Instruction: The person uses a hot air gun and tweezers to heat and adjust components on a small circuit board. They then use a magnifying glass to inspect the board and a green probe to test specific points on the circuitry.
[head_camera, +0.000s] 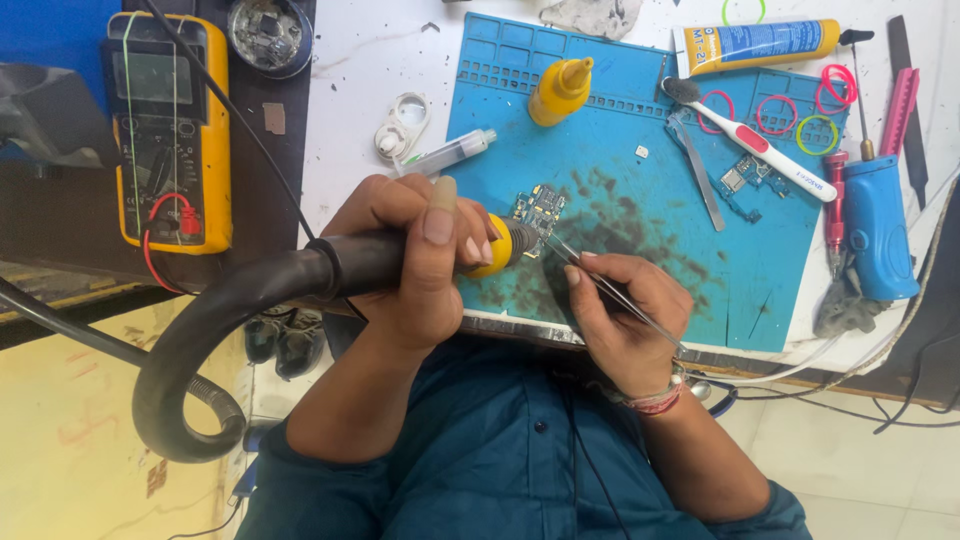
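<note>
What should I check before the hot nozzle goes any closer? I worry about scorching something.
1. Left hand grips the hot-air handle: ok.
2. Right hand holds tweezers, tip by the small circuit board: ok.
3. Board lies on the blue mat: ok.
4. Yellow bottle stands apart from the nozzle: ok.
5. Syringe lies close to the left hand: not ok.
6. Air heat: cannot tell.

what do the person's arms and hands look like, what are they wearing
Both hands are bare, with no gloves. The left hand has no ring or band in view. The right hand has a bundle of thread bands, pink and pale, around the wrist. Both arms wear dark teal shirt sleeves pushed up toward the elbows, forearms uncovered. The shirt front has small dark buttons.
</note>
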